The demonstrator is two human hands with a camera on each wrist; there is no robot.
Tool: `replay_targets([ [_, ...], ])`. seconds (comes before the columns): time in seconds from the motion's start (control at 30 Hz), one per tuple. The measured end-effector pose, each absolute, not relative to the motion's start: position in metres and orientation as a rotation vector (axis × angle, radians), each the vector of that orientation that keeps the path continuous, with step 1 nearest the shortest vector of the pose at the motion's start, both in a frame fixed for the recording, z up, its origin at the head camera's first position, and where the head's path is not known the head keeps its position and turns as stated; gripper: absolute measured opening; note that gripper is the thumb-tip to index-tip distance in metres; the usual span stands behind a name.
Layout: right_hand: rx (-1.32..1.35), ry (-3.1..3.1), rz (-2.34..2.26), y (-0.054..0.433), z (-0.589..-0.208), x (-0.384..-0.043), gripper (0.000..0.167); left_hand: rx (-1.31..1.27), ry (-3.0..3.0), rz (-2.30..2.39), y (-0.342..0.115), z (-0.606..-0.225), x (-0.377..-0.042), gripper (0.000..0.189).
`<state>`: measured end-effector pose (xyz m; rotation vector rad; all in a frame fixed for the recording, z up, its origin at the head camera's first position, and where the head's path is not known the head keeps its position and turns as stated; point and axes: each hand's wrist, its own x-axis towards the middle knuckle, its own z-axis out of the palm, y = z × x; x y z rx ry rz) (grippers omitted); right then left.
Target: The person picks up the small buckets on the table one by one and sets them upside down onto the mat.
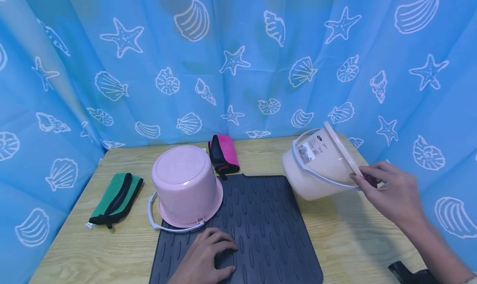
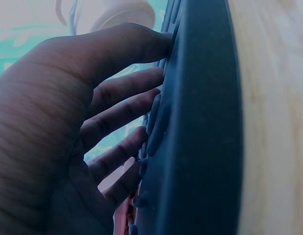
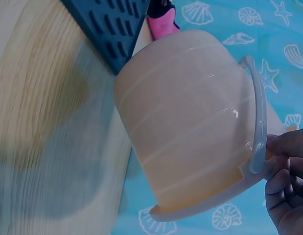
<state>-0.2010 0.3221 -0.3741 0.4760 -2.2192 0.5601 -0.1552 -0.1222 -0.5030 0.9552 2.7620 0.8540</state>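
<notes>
A cream bucket (image 1: 324, 164) with a pale handle and a label is tilted above the right side of the table, its mouth turned to the right. My right hand (image 1: 391, 188) pinches its rim between thumb and fingers; the right wrist view shows the grip beside the handle joint (image 3: 259, 164). On the left, a pink bucket (image 1: 186, 184) stands upside down, partly on the dark ridged mat (image 1: 261, 217), its handle lying to the front. My left hand (image 1: 208, 255) rests on the mat with fingertips touching it, holding nothing.
A green folded cloth item with black edging (image 1: 115, 197) lies left of the pink bucket. A pink one (image 1: 223, 153) lies behind the mat. A black object (image 1: 410, 273) is at the lower right. A blue shell-print curtain (image 1: 238, 93) encloses the wooden table (image 1: 74, 255).
</notes>
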Motion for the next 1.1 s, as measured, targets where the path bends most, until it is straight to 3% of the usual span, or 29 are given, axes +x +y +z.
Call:
replay_targets([
  [1.1,0.186,-2.257,1.035,0.277,-0.385,-0.206,0.019,0.956,2.796,0.822,-0.121,-0.505,-0.155,0.032],
])
